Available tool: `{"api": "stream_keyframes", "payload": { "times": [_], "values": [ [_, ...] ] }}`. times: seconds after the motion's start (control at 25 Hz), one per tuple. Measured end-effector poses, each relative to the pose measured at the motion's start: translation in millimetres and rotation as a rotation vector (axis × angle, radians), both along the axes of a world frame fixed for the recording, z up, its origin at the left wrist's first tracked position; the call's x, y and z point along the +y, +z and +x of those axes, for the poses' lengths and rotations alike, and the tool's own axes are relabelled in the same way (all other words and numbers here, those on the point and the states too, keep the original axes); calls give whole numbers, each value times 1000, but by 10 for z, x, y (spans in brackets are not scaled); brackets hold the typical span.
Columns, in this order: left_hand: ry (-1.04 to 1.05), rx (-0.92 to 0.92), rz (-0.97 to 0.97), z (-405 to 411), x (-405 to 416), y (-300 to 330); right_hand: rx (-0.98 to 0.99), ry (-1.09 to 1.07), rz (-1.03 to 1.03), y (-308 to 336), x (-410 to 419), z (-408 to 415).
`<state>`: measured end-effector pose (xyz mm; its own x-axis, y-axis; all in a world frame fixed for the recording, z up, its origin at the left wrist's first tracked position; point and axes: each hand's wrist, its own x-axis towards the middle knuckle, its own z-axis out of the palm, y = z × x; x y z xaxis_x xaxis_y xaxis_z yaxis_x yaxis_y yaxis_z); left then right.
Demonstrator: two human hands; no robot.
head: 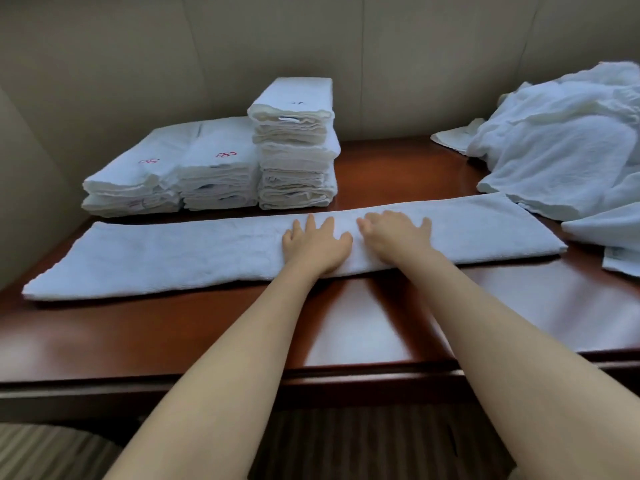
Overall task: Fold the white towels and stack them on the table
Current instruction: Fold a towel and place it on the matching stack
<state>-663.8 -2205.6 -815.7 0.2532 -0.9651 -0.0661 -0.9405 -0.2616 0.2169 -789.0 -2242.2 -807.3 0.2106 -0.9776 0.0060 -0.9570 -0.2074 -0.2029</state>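
A white towel (166, 254), folded into a long narrow strip, lies across the dark wooden table (363, 327) from left to right. My left hand (317, 245) and my right hand (394, 237) rest flat on its middle, side by side, fingers spread and pointing away from me. Behind the strip stand stacks of folded white towels: a tall stack (296, 143) and two lower stacks (173, 178) to its left, some with red marks on top.
A heap of unfolded white towels (568, 140) covers the table's right back corner, spilling toward the strip's right end. A padded beige wall runs behind the table. The table's near edge is in front of me, with striped carpet below.
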Motion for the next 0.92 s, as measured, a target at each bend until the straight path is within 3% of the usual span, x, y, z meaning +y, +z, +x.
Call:
{"api": "stream_keyframes", "payload": {
  "times": [0.28,0.68,0.84,0.92],
  "values": [
    [243,-118,44,861,629,52,-39,233,-104,-69,530,914],
    [685,-26,93,2547,1287,39,-197,807,-163,-224,1224,2491],
    [828,-24,-15,2802,1338,119,-169,790,-200,-262,1405,2793],
    [862,97,-73,2847,1348,182,-172,740,-193,-270,1430,2842]
  ]
}}
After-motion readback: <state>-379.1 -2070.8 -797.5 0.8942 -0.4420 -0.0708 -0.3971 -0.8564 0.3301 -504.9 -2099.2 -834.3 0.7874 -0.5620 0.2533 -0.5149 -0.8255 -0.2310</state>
